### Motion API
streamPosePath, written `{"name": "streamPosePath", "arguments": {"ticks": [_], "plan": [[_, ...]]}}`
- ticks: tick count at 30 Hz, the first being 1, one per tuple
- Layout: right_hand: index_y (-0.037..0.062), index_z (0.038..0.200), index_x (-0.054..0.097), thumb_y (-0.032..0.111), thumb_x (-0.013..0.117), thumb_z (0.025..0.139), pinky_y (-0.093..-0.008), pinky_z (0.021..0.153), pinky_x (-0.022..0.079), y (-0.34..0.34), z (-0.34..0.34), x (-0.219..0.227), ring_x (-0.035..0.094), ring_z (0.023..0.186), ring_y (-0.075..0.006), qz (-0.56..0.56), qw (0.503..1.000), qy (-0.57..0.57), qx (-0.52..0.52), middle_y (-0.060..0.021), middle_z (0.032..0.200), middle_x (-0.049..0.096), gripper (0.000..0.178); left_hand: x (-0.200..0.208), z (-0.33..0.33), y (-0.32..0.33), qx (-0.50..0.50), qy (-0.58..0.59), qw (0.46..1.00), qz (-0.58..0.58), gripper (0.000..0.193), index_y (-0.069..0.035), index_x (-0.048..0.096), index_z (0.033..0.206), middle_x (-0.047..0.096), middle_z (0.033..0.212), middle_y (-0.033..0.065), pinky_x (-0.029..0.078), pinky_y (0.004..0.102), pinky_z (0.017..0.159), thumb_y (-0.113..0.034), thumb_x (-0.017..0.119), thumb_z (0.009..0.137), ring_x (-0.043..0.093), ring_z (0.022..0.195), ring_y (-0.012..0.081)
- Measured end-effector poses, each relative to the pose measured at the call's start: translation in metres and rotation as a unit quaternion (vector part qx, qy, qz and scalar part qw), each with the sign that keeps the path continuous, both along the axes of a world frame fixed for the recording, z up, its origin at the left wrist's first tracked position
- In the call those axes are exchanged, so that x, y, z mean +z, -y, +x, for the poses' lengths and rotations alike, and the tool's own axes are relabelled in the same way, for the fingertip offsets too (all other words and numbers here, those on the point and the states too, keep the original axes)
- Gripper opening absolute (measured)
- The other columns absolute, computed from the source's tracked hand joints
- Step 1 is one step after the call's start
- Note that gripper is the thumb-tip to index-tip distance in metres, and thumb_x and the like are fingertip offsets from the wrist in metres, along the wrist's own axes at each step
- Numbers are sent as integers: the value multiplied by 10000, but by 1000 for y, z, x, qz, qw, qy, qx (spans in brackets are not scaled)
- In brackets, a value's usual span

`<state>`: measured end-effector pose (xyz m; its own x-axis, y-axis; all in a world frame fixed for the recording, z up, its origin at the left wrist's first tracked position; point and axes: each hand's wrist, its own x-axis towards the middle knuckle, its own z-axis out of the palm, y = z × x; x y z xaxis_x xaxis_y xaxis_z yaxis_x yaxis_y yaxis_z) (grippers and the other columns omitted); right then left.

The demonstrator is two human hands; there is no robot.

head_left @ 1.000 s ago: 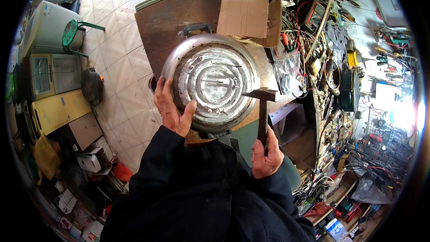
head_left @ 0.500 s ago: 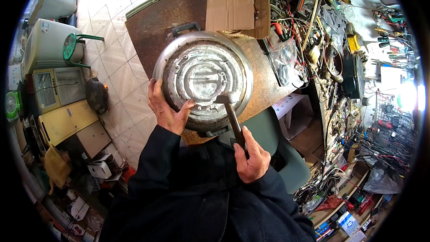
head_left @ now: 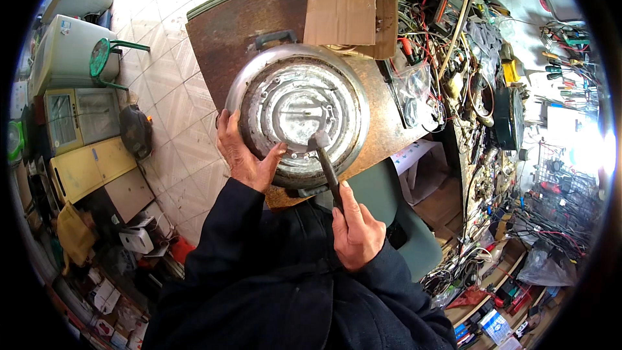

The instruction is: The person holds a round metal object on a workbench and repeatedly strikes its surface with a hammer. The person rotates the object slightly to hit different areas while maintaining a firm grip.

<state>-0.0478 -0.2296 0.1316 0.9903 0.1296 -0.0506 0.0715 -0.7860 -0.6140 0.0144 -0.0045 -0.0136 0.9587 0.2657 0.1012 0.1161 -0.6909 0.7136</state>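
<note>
A round, silvery metal pan (head_left: 303, 114) with two dark side handles lies on the brown workbench (head_left: 233, 16). Its ringed, worn metal face is turned up. At the pan's near left edge, my left hand (head_left: 246, 159) grips the rim, with the fingers along the side and the thumb over the face. My right hand (head_left: 357, 230) is closed around the handle of a hammer (head_left: 329, 167), forefinger stretched along it. The hammer's head is over the lower right part of the ringed face; whether it touches the metal I cannot tell.
A cardboard box (head_left: 340, 10) stands behind the pan. Cables, tools and a clear plastic bag (head_left: 413, 87) crowd the bench's right side. A grey-green chair (head_left: 376, 198) is close to my right hand. On the left are a green stool (head_left: 100, 58) and white appliances on the tiled floor.
The hammer's head has shifted slightly left over the pan and its angle has changed. My right hand has moved a little left with it. My left hand keeps its grip on the rim.
</note>
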Motion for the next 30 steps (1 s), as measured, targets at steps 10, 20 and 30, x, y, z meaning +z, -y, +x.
{"name": "streamPosePath", "arguments": {"ticks": [10,20,30], "plan": [[7,1482,617,5,799,857,-415,565,541,2,4,1,641,594,-315,5,1000,2,4,-124,766,626,651,0,0,0,2,3,1000,8,1104,-87,311,1629,261,1676,298,220,570,1257,-442,921,781,264,1546,470],[4,1464,632,9,791,860,-417,564,539,3,0,3,637,596,-315,-7,1000,0,-1,-117,756,610,624,-5,-1,0,-5,18,1000,-6,1145,-66,291,1624,242,1677,309,187,597,1269,-456,929,757,218,1564,497],[19,1451,650,10,802,842,-418,569,532,6,4,3,628,592,-307,-21,1000,-3,22,-108,750,599,628,-2,1,-1,-5,1,1000,11,1145,-69,291,1626,232,1681,311,200,595,1265,-429,938,753,223,1560,499]]}}
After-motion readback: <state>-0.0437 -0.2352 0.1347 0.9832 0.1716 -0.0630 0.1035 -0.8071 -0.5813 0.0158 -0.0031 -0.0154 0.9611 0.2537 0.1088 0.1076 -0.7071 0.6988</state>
